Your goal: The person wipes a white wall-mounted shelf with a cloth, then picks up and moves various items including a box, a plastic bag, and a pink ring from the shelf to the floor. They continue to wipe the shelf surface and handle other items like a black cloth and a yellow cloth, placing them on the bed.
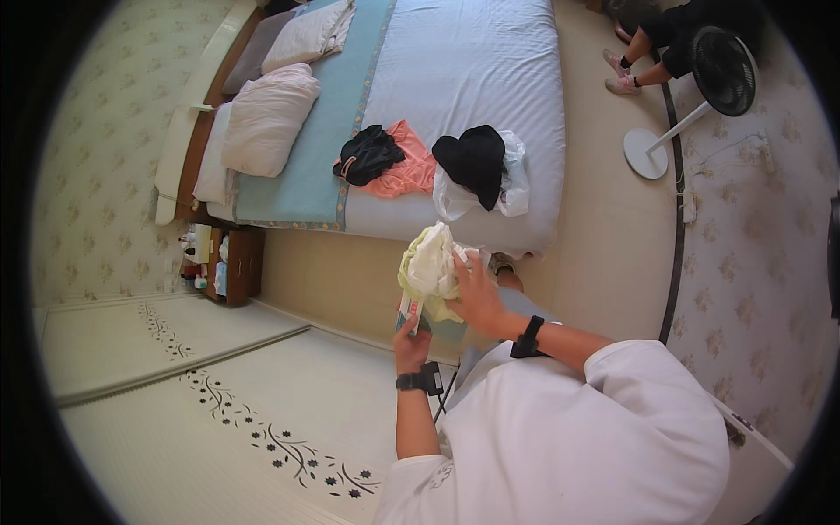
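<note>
My left hand [413, 342] grips a small white and teal box [408, 314] that bears red printing. Above and beside the box is a crumpled bundle of white and pale yellow-green thin material [430, 262], perhaps cloth or plastic bags. My right hand [480, 296] presses on the right side of this bundle with fingers spread over it. Part of the box is hidden under the bundle. Beyond my hands, on the bed [459, 65], lie a white plastic bag [453, 197] with a black garment [474, 161] on it, a coral garment [410, 167] and a dark bundle [369, 154].
Pillows [272, 121] lie by the headboard. A wooden nightstand [246, 266] holding small items stands at the left, near white sliding wardrobe doors [282, 387]. At the right are a standing fan [724, 71] and another person's legs [640, 65].
</note>
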Motion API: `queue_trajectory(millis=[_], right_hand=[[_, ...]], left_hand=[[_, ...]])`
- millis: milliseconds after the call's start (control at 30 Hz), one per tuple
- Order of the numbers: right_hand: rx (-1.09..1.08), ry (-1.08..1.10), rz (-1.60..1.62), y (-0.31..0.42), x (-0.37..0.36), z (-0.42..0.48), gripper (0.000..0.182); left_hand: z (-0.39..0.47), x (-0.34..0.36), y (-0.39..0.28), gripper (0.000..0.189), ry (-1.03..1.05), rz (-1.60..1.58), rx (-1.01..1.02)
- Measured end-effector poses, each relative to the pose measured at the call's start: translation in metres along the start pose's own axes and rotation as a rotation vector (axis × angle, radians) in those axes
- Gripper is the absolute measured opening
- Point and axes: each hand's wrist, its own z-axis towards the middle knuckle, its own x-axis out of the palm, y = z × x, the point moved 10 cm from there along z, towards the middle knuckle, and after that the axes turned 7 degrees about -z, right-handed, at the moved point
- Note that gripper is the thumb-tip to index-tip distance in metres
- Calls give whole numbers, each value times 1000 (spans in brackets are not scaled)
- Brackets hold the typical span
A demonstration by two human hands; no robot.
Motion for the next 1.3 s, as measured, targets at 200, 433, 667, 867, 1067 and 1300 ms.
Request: queue_trajectory(millis=[200, 433, 667, 867, 1067, 1300], right_hand=[[50, -106, -68, -11, -35, 175, 96], [63, -125, -154, -86, 6, 322, 94], [25, 133, -200, -150, 122, 387, 85], [-2, 452, -363, -196, 219, 354, 75], [-120, 459, -371, -196, 191, 281, 62], [-51, 1473, -376, -316, 185, 101, 18]], left_hand=[[127, 98, -30, 47, -63, -103, -158], [306, 113, -11, 43, -55, -164, -243], [403, 41, 6, 44, -179, -317, -168], [373, -20, -11, 85, -598, 526, -345], [291, -45, -46, 57, -349, 882, -219], [61, -125, -32, 36, -654, 976, -164]])
